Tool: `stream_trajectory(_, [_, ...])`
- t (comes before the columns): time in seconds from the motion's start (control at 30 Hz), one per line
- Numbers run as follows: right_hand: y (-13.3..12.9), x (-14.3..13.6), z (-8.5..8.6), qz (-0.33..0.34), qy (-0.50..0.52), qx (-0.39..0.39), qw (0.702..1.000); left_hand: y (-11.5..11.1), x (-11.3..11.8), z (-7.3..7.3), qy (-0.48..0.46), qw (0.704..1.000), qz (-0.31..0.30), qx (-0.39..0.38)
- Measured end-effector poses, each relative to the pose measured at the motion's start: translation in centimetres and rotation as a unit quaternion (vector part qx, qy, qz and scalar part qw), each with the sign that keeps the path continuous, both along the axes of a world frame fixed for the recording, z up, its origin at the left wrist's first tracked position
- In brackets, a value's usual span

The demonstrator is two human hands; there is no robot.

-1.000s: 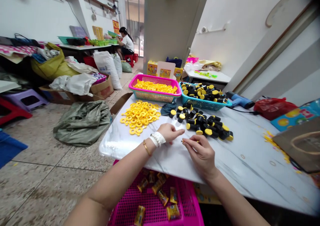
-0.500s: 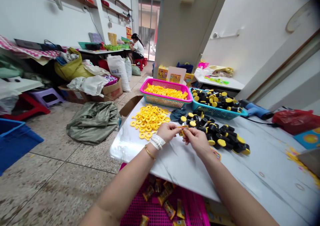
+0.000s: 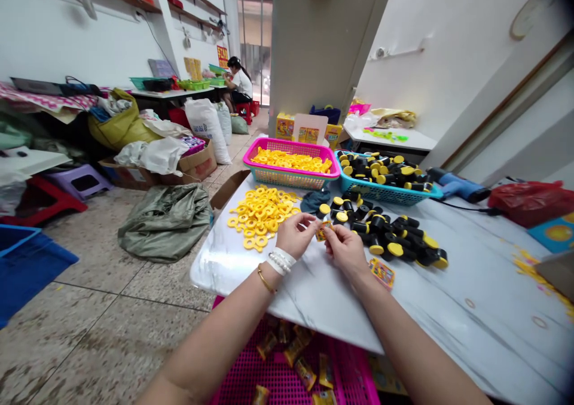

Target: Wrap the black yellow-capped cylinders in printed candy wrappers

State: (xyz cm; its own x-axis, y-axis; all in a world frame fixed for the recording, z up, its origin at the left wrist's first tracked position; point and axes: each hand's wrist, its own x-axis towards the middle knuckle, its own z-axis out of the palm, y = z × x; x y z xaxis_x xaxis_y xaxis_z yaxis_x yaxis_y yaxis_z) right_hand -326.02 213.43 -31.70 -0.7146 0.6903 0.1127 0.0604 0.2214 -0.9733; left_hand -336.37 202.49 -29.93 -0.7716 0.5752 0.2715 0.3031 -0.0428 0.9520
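Over the white marbled tabletop, my left hand (image 3: 293, 236) and my right hand (image 3: 345, 250) meet with fingertips pinched on a small orange printed label (image 3: 321, 231). Fingers cover much of it, and its print is too small to read. Beside my right wrist lies a stack of similar printed labels (image 3: 382, 273). Yellow ring-shaped plastic parts (image 3: 260, 210) are heaped to the left of my left hand. Beyond my right hand is a loose pile of black cylinders with yellow caps (image 3: 381, 231).
Behind the piles stand a pink-rimmed basket (image 3: 291, 180) of yellow parts and a teal basket (image 3: 390, 197) of black cylinders. A dark cloth (image 3: 315, 201) lies between. Under the table edge, a magenta crate (image 3: 354, 369) holds wrapped pieces. Another person (image 3: 240, 84) sits at a far table.
The orange label has been turned and tilted between my fingertips. My right forearm has shifted, so the label stack beside it shows more fully. The whole view has moved slightly.
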Motion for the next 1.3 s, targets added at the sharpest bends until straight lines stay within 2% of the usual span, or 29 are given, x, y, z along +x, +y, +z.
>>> stream_trajectory(0.1, [-0.3,-0.1,0.2,0.032,0.003,-0.027,0.999,0.2,-0.6,-0.5,0.0,0.999,-0.032,-0.019])
stream_trajectory(0.23, [-0.3,-0.2,0.7,0.024,0.004,-0.061,0.998,0.2,-0.9,-0.6,0.003,0.999,-0.006,-0.031])
stream_trajectory(0.37, [0.3,0.2,1.8,0.039,0.005,-0.034,0.999,0.2,-0.9,-0.7,-0.022,0.995,-0.082,-0.052])
stream_trajectory(0.43, [0.7,0.5,2.1,0.045,0.002,-0.016,0.999,0.3,-0.8,-1.0,-0.047,0.993,-0.093,-0.059])
stream_trajectory(0.53, [1.3,0.8,1.8,0.003,0.013,-0.005,1.0,0.6,-0.8,-1.3,-0.1,0.988,-0.095,-0.07])
stream_trajectory(0.6, [1.5,0.8,1.3,-0.032,0.024,-0.004,0.999,0.6,-0.7,-1.5,-0.129,0.98,-0.129,-0.081])
stream_trajectory(0.67, [1.5,0.6,0.9,-0.032,0.02,-0.006,0.999,0.6,-0.8,-1.5,-0.138,0.974,-0.155,-0.086])
stream_trajectory(0.8, [1.1,0.5,1.2,0.021,-0.016,0.004,1.0,0.1,-1.1,-1.3,-0.103,0.979,-0.149,-0.097])
stream_trajectory(0.93, [1.4,1.1,1.9,0.058,-0.045,0.055,0.996,-0.2,-0.9,-0.7,-0.036,0.983,-0.135,-0.12])
stream_trajectory(1.03, [1.7,1.4,1.7,0.072,-0.071,0.089,0.991,-0.1,-0.7,-0.3,-0.024,0.987,-0.104,-0.116])
stream_trajectory(1.17, [1.9,1.0,0.8,-0.027,-0.056,0.106,0.992,0.0,-0.4,0.1,-0.066,0.992,-0.056,-0.093])
stream_trajectory(1.3, [1.7,0.5,0.5,-0.115,-0.028,0.101,0.988,-0.1,0.3,0.5,-0.139,0.98,-0.116,-0.084])
